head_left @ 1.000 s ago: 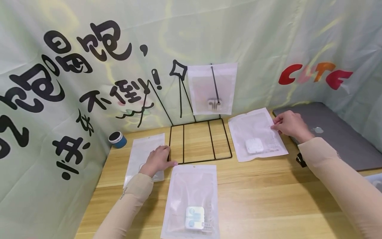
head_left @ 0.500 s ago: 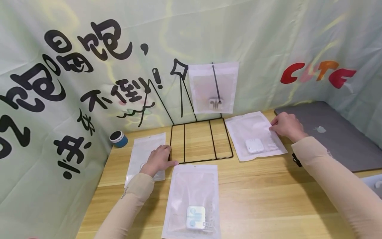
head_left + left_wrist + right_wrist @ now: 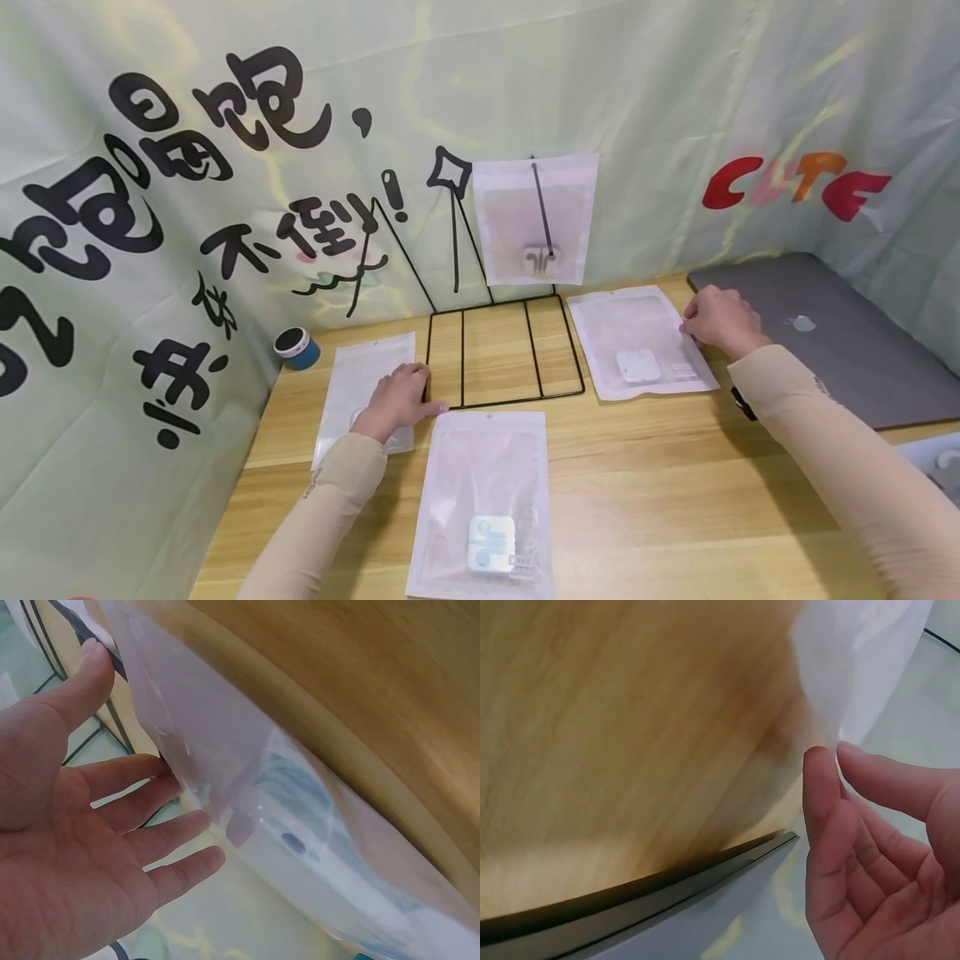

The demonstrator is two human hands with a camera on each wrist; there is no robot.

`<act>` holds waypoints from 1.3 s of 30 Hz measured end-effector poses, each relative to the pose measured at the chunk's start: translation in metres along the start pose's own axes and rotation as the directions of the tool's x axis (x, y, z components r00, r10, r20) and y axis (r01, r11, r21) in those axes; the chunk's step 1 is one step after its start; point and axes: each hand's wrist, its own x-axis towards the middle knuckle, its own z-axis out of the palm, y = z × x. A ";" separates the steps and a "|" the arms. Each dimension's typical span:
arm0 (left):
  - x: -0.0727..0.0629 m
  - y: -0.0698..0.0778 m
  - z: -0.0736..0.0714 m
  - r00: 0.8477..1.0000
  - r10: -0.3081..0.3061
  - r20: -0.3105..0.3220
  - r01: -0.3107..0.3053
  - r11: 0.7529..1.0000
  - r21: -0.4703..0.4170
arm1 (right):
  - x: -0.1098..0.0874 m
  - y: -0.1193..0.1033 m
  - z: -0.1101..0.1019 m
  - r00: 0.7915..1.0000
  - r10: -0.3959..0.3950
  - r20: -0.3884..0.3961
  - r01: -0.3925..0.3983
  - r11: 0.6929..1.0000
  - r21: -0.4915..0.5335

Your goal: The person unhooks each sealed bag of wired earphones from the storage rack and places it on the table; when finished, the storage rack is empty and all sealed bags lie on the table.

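My right hand (image 3: 723, 320) pinches the right edge of a white zip bag (image 3: 607, 325) between thumb and forefinger; a white square earphone case (image 3: 637, 366) shows through it. In the right wrist view the fingertips (image 3: 821, 761) meet at the bag's edge. My left hand (image 3: 396, 402), its fingers spread and fairly straight, touches the front left corner of a black wire rack (image 3: 498, 403). The left wrist view shows the thumb (image 3: 94, 671) against the rack's wire. Partly under this hand lies another bag (image 3: 351, 367).
A third bag (image 3: 480, 467) with an earphone case lies in front of the rack. One more bag (image 3: 517, 200) hangs from the rack's upright. A closed laptop (image 3: 825, 333) lies at the right, a blue-and-white jar (image 3: 298, 350) at the back left. Printed cloth (image 3: 637, 100) stands behind.
My right hand has shifted slightly left with the bag's edge, and the bag has turned a little and lies flatter. The left hand stays at the rack's corner.
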 end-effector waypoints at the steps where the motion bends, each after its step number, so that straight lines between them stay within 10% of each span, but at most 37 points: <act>1: 0.000 0.000 0.000 1.000 -0.001 0.001 0.001 1.000 0.000 | 0.000 0.000 0.000 1.000 0.003 -0.009 -0.003 1.000 -0.008; 18: 0.001 0.000 0.001 1.000 -0.003 -0.001 0.003 1.000 0.016 | 0.012 -0.035 -0.014 0.996 -0.092 -0.002 0.092 0.994 0.064; 39: 0.000 0.003 -0.001 1.000 -0.009 0.007 0.008 1.000 0.024 | 0.034 -0.117 -0.030 0.965 -0.260 -0.042 0.260 0.915 0.307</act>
